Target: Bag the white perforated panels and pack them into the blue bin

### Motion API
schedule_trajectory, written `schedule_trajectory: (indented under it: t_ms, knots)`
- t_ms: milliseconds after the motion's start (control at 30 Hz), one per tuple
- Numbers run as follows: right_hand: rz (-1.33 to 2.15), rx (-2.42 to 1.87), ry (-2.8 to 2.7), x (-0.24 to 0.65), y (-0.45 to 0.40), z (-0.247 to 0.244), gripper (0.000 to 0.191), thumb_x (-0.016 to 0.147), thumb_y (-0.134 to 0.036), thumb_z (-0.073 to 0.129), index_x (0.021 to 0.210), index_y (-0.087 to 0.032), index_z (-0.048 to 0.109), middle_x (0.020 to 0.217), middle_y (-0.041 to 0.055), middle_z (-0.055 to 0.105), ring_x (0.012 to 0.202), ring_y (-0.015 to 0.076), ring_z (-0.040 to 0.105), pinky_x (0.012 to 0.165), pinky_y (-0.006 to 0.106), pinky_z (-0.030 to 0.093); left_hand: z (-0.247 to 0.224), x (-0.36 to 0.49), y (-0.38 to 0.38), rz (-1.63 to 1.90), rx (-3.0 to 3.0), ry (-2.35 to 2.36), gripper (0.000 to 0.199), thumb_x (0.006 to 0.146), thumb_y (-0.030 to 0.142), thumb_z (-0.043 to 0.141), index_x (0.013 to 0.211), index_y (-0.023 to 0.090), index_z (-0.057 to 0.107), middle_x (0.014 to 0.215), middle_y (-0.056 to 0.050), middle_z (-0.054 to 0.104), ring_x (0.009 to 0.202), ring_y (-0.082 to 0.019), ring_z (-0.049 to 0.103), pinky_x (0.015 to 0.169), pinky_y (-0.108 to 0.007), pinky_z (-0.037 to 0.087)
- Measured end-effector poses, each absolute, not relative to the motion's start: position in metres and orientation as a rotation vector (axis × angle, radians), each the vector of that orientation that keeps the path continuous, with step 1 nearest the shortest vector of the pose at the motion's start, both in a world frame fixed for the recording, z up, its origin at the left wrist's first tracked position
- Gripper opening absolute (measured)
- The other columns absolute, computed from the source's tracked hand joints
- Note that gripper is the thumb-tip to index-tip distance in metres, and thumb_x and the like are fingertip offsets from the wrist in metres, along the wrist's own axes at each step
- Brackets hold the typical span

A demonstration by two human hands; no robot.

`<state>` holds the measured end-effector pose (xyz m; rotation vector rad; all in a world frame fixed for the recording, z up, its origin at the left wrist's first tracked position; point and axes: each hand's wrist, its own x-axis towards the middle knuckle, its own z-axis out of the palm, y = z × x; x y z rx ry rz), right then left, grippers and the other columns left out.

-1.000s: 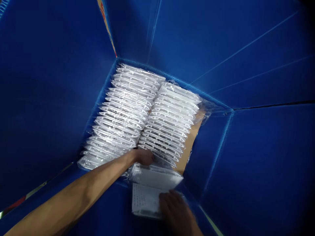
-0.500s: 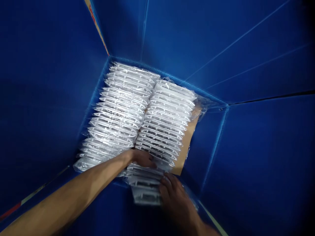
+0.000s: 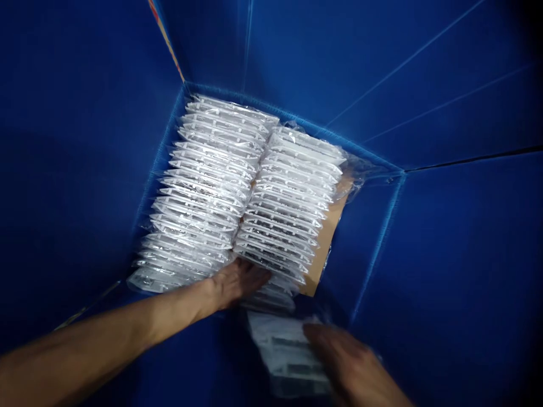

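Two rows of white plastic parts in clear bags, a left row (image 3: 203, 192) and a right row (image 3: 292, 198), stand on edge in a deep blue box. My left hand (image 3: 248, 280) lies with outstretched fingers against the near end of the right row. Below it, partly in shadow, a few more bagged parts lean. My right hand (image 3: 343, 353) grips several bagged white plastic parts (image 3: 288, 350) by their right side, apart from the row and blurred by motion. Its fingertips are partly hidden behind the bags.
Tall blue walls (image 3: 458, 243) surround the rows on all sides. A brown cardboard sheet (image 3: 326, 243) shows along the right row's right side. Loose clear plastic film (image 3: 360, 169) bunches near the far right corner.
My right hand has pulled several bagged parts away from the right row, towards me and to the right. My left hand has stayed by the row's near end, shifting only slightly.
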<state>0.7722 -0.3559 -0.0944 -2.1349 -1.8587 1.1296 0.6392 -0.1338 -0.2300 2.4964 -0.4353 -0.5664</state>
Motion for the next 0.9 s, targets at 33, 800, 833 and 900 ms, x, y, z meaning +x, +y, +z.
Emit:
schedule_trajectory:
  t_ms: [33, 800, 833, 900]
  knots:
    - [1.193, -2.148, -1.864, 0.783, -0.361, -0.084, 0.052, 0.073, -0.012, 0.049, 0.124, -0.012, 0.041, 0.109, 0.0126, 0.067, 0.095, 0.0214, 0.065, 0.076, 0.028, 0.056, -0.23, 0.636, -0.135, -0.557, 2.503, -0.458, 0.08, 0.068, 0.023, 0.063, 0.139, 0.017, 0.027, 0.139, -0.015, 0.041, 0.123, -0.033, 0.038, 0.101, -0.047, 0.03]
    - [1.145, -2.287, -1.835, 0.727, -0.338, -0.131, 0.027, 0.085, -0.007, 0.044, 0.109, -0.012, 0.055, 0.098, 0.0122, 0.062, 0.089, 0.0245, 0.056, 0.076, 0.039, 0.046, -0.229, 0.663, -0.153, -0.413, 2.669, -0.46, 0.053, 0.089, 0.009, 0.029, 0.142, 0.014, 0.022, 0.121, -0.014, 0.054, 0.103, -0.025, 0.051, 0.083, -0.039, 0.041]
    - [1.146, -2.298, -1.824, 0.722, -0.335, -0.133, 0.028, 0.085, -0.006, 0.043, 0.11, -0.012, 0.054, 0.099, 0.0129, 0.062, 0.089, 0.025, 0.056, 0.076, 0.04, 0.046, -0.227, 0.666, -0.153, -0.43, 2.677, -0.448, 0.054, 0.088, 0.007, 0.029, 0.142, 0.014, 0.021, 0.122, -0.014, 0.054, 0.103, -0.025, 0.051, 0.084, -0.039, 0.041]
    - [1.134, -2.329, -1.8, 0.713, -0.328, -0.143, 0.031, 0.085, -0.006, 0.042, 0.115, -0.01, 0.052, 0.104, 0.0154, 0.061, 0.092, 0.0264, 0.056, 0.078, 0.042, 0.046, -0.225, 0.67, -0.152, -0.461, 2.674, -0.438, 0.057, 0.086, 0.005, 0.03, 0.142, 0.014, 0.02, 0.124, -0.015, 0.052, 0.107, -0.026, 0.05, 0.087, -0.04, 0.039]
